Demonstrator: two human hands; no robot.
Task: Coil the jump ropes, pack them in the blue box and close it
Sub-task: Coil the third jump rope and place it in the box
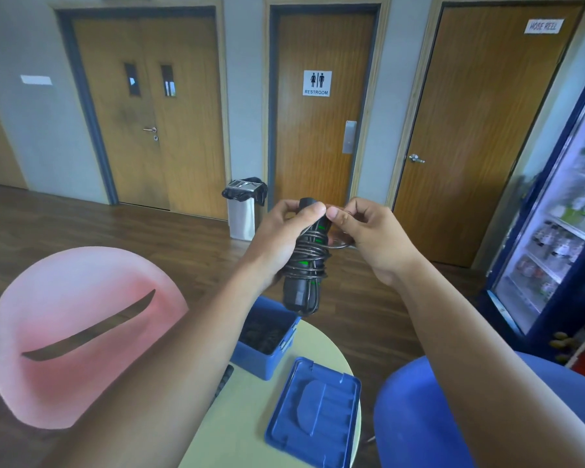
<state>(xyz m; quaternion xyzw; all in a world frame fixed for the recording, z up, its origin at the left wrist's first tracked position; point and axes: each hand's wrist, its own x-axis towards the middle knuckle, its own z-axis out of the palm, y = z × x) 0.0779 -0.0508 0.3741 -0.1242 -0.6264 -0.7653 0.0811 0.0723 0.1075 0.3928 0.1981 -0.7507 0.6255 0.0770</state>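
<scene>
Left hand (284, 238) grips the coiled jump rope (306, 261); right hand (368, 238) pinches its cord. Open blue box (267, 336) holds something dark.

You face a wall with three wooden doors. The double door (149, 109) on the left has two narrow glass panes. The middle door (321, 106) carries a restroom sign (317, 83). The right door (487, 130) carries a small sign reading "HOSE REEL" (543, 26). A white bin (242, 214) lined with a black bag stands on the dark wood floor (65, 224) between the first two doors. A lit drinks fridge (561, 231) with a blue frame stands at your right. Near you, a pink chair (75, 332) sits to the left of a round pale desk (247, 410), and a blue chair (416, 420) to its right.
</scene>
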